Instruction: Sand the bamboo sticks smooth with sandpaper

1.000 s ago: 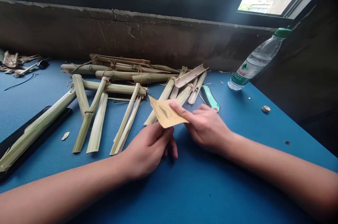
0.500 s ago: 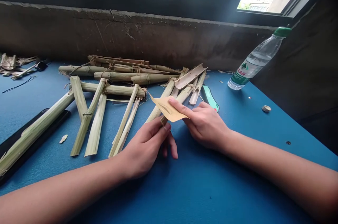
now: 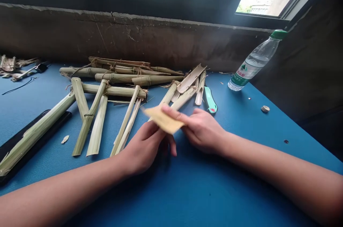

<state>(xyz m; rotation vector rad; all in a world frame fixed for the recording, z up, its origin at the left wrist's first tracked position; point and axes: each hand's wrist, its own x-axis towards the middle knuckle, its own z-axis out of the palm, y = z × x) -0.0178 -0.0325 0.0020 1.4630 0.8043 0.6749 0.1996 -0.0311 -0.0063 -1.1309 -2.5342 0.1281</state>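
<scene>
**A tan scrap held between two hands above the blue surface**

We see a flat tan papery scrap [image 3: 163, 120] at the middle of the view, held over the blue textured surface [image 3: 214, 191]. It is thin and stiff-looking, roughly a tapered quadrilateral, with a narrow point toward 9 o'clock, and it is slightly blurred, so we can make out no detail on its face.

Our right hand [image 3: 202, 130] comes in from 3 o'clock, its fingers [image 3: 171, 112] closed on the scrap's upper face and pinching it. Our left hand [image 3: 142, 145] comes in from 7 o'clock, its fingers [image 3: 158, 130] curled up to the scrap's lower edge; we cannot tell whether they grip it.

Reading the clock from the scrap, with the window at 12, pale green split stalks [image 3: 88, 123] bound with dry fibre lie in a loose heap from 9 to 1 o'clock. A mint-green handle [image 3: 210, 100] lies at 2 o'clock, and a clear water bottle with a green cap [image 3: 254, 64] lies on its side further out. A flat black slab [image 3: 24, 141] sits at 9 o'clock beneath one stalk.
</scene>
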